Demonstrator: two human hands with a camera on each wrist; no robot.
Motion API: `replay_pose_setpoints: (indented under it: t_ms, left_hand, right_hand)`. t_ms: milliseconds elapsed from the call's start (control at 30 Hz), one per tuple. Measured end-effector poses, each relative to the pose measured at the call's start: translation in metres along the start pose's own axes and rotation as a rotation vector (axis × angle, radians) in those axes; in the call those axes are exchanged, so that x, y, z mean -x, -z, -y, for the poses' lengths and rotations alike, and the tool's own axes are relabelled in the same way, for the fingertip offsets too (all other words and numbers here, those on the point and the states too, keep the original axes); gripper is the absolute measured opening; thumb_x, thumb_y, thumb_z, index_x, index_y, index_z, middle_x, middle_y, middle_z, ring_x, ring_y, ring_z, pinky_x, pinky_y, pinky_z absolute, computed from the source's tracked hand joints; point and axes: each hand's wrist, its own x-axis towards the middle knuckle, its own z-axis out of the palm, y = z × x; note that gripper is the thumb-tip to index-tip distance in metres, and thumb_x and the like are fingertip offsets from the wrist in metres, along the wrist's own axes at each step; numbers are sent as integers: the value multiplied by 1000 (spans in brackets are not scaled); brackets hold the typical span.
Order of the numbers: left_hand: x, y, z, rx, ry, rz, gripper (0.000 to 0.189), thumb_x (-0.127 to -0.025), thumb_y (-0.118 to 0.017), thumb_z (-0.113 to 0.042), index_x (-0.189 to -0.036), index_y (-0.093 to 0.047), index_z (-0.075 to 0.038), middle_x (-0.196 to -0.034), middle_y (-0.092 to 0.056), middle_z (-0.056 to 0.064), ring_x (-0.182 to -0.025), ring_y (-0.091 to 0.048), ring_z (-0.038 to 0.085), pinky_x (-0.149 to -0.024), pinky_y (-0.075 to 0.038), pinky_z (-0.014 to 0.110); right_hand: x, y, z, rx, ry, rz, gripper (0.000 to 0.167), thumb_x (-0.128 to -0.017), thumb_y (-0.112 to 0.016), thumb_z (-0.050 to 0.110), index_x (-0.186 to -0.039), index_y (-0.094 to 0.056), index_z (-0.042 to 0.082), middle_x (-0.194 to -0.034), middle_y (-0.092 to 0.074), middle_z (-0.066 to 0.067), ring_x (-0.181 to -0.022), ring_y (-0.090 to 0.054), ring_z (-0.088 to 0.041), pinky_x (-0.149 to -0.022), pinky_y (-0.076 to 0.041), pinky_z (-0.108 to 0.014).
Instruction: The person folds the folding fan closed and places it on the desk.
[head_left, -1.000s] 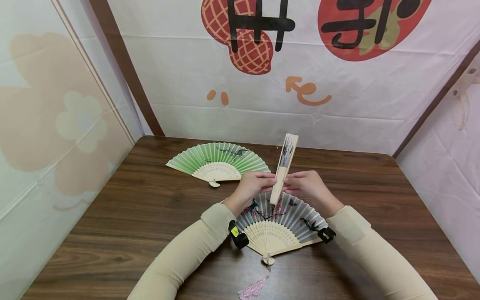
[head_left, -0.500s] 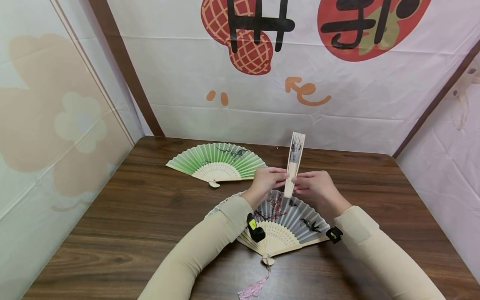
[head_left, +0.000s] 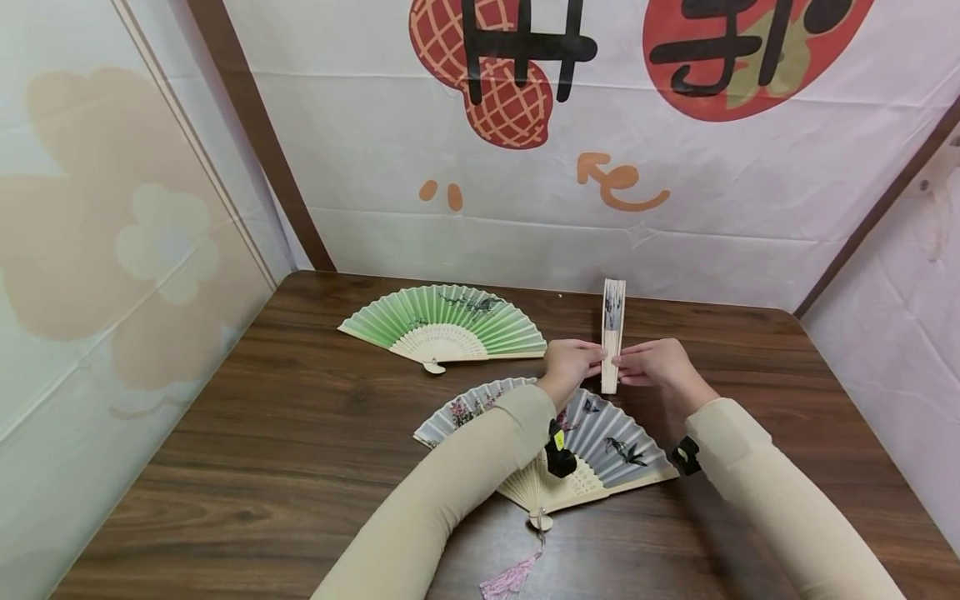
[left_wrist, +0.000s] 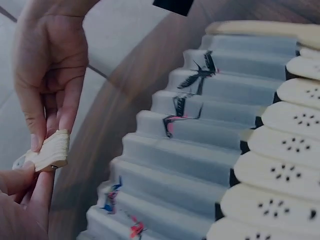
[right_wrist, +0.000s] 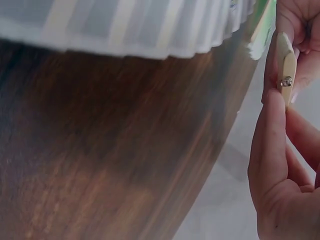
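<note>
A folded hand fan point(head_left: 612, 333) stands nearly upright over the far right part of the table, pale wood below and a printed strip above. My left hand point(head_left: 570, 367) pinches its lower part from the left, while my right hand point(head_left: 660, 367) pinches it from the right. In the left wrist view, the stacked ribs of the folded fan point(left_wrist: 52, 152) show between the thumbs and fingers. A metal pivot shows on the folded fan point(right_wrist: 287, 85) in the right wrist view. Beneath my left forearm lies a spread grey fan point(head_left: 626, 433) with printed flowers and birds, partly hidden.
A spread green fan point(head_left: 502, 321) lies on the brown wooden table point(head_left: 262, 433), behind and left of the grey one. From the grey fan's pivot a pink tassel point(head_left: 510, 579) trails toward the front. A printed cloth point(head_left: 360, 167) hangs behind the table's far edge.
Both hands have carried the folded fan to the right, and it has turned from leaning right to nearly upright. The spread fans stay where they lay.
</note>
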Motion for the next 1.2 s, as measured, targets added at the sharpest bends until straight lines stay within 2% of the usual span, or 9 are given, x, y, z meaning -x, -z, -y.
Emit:
replay_pose_setpoints:
  t_ms: [333,467,600,733,900,1100,1200]
  left_hand:
    - [-8,-10,12,-106,28,-82,9,-83,-73,9,-92,-74,12,-97,-74,24,-90,-75,29,-75,-66,30]
    - [-14,-9,13,-229,23,-97,5,-81,-76,7,-86,-75,9,-90,-76,21,-79,-75,24,-67,-65,26]
    - [-18,-8,13,-347,-10,-72,4,-82,-77,3,-83,-77,6,-84,-76,19,-66,-73,16,-58,-63,19]
    - [-18,-6,9,-430,-24,-46,4,-82,-77,0,-81,-78,4,-80,-76,16,-58,-69,11,-52,-59,15]
    - [-17,-6,2,-535,-31,-50,4,-80,-79,-1,-78,-78,1,-76,-76,14,-48,-59,6,-44,-51,10]
    - [-14,-7,-2,-772,-107,-81,5,-79,-79,-7,-74,-80,-6,-70,-76,5,-52,-59,6,-45,-38,10]
    - [-13,-7,-5,-862,-139,-76,6,-79,-79,-9,-73,-80,-9,-69,-76,2,-57,-61,8,-48,-39,12]
  right_hand:
    - [-17,1,-10,-15,-55,15,36,-92,-67,0,-123,-57,-17,-64,-69,2,-59,-67,-6,-63,-64,-22]
    - [-22,1,-11,-22,-83,21,26,-91,-68,-2,-113,-62,-13,-62,-68,1,-57,-67,-7,-61,-64,-21]
    - [-26,2,-11,-9,-84,19,18,-91,-68,-2,-106,-65,-11,-62,-68,1,-56,-66,-7,-60,-64,-22]
    - [-29,3,-11,8,-83,29,17,-91,-68,-1,-105,-66,-11,-63,-68,1,-56,-66,-7,-61,-64,-22]
    - [-29,2,-11,10,-92,30,16,-91,-67,-2,-105,-66,-11,-62,-68,1,-56,-66,-7,-60,-63,-21]
    - [-29,2,-10,20,-100,24,12,-91,-67,-3,-100,-68,-10,-61,-67,0,-55,-66,-7,-59,-63,-20]
    - [-28,2,-9,28,-104,18,9,-90,-67,-3,-97,-69,-9,-61,-66,-1,-55,-65,-7,-59,-63,-20]
